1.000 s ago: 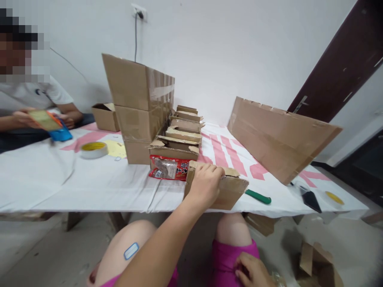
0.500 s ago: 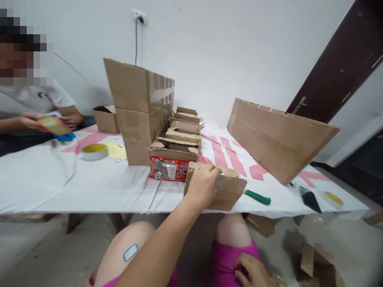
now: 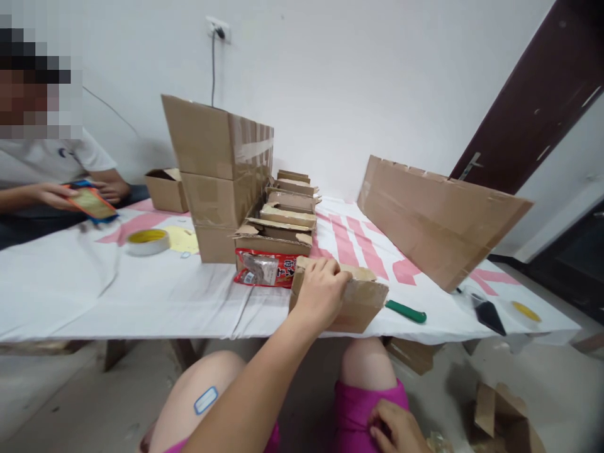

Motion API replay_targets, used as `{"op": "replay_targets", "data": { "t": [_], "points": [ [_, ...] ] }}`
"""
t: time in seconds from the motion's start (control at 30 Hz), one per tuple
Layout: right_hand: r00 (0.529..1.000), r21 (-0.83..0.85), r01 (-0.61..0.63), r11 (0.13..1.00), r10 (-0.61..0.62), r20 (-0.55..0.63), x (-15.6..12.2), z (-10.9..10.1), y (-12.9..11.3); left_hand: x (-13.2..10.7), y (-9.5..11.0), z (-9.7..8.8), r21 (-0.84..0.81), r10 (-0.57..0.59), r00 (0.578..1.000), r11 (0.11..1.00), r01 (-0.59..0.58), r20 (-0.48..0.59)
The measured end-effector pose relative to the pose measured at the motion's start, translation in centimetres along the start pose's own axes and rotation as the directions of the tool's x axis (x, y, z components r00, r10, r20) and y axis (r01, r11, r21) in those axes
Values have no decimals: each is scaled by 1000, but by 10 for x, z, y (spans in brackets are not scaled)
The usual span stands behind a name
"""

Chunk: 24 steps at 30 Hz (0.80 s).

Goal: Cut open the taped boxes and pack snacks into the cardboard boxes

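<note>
My left hand point(image 3: 321, 294) reaches over the table's front edge and grips the top near edge of a small brown cardboard box point(image 3: 361, 301), fingers curled over its flap. A red snack packet point(image 3: 264, 268) lies just left of that box. My right hand point(image 3: 399, 431) rests low on my right thigh against the pink shorts point(image 3: 358, 406), fingers curled; what is under them is hidden.
A row of small open boxes point(image 3: 289, 214) runs back beside a stack of taped cartons point(image 3: 221, 176). A long flat carton point(image 3: 438, 217) leans at right. A green-handled tool point(image 3: 406, 311), black scraper point(image 3: 488, 314) and tape rolls point(image 3: 148, 241) lie on the white cloth. A co-worker's hands point(image 3: 56, 195) hold a packet at left.
My left hand stays clamped on the small box, which has barely shifted. The co-worker's hands have moved the packet slightly lower and to the right.
</note>
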State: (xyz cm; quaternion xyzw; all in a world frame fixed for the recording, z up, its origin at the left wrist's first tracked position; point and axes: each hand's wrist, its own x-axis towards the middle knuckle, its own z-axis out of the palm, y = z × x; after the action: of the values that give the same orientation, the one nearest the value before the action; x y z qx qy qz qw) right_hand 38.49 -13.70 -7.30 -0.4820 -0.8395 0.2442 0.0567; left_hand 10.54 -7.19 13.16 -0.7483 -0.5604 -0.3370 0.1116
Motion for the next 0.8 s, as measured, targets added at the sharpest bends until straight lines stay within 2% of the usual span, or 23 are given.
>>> {"op": "replay_targets", "data": {
  "t": [0.4,0.6,0.8],
  "points": [
    [1000,4,27,1000,-27,-10,0,5,3,2,2,6,-18,-20,999,1000,20,-27],
    [999,-29,37,999,-38,-24,-1,8,8,2,-6,1,-74,4,998,997,0,57],
    [999,-20,25,999,-26,-20,-1,5,4,1,-11,-2,-117,-63,998,991,60,-18]
  ]
}}
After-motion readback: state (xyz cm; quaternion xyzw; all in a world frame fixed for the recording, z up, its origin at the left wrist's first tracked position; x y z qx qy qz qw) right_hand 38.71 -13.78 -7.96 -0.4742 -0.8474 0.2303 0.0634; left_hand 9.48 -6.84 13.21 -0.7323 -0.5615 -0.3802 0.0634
